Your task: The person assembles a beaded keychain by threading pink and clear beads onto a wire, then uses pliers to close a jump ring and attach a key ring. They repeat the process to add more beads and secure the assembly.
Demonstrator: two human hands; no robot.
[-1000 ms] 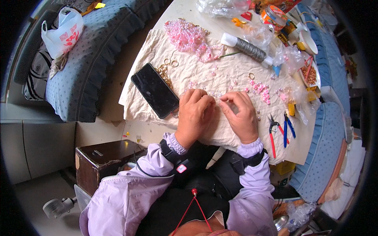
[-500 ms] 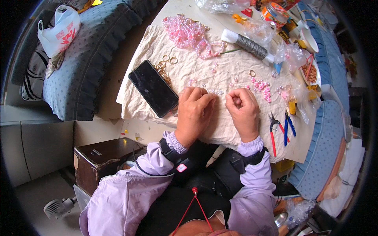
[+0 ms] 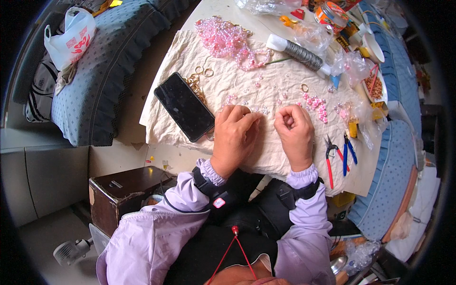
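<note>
My left hand [image 3: 234,137] is over the cream cloth [image 3: 266,156] near its front edge, thumb and fingers pinched together. A short gap to the right, my right hand [image 3: 294,135] is curled with its fingertips pressed in. Whatever either hand pinches is too small or too hidden to make out. Beyond the hands lie loose clear and pale beads [image 3: 260,109]. Bright pink beads [image 3: 317,107] sit just past my right hand. A black phone [image 3: 185,107] lies beside my left hand, with gold rings [image 3: 194,85] along its far side.
A heap of pink bead strands [image 3: 223,40] lies at the back, beside a spool of grey thread [image 3: 304,54]. Red-handled pliers [image 3: 330,161] and blue-handled pliers [image 3: 348,154] are on the right. Plastic bags, an orange-labelled jar [image 3: 331,18] and a bowl of brown beads [image 3: 375,88] crowd the far right.
My right hand has shifted very slightly to the right, away from the left one. My left hand keeps its place and its pinch.
</note>
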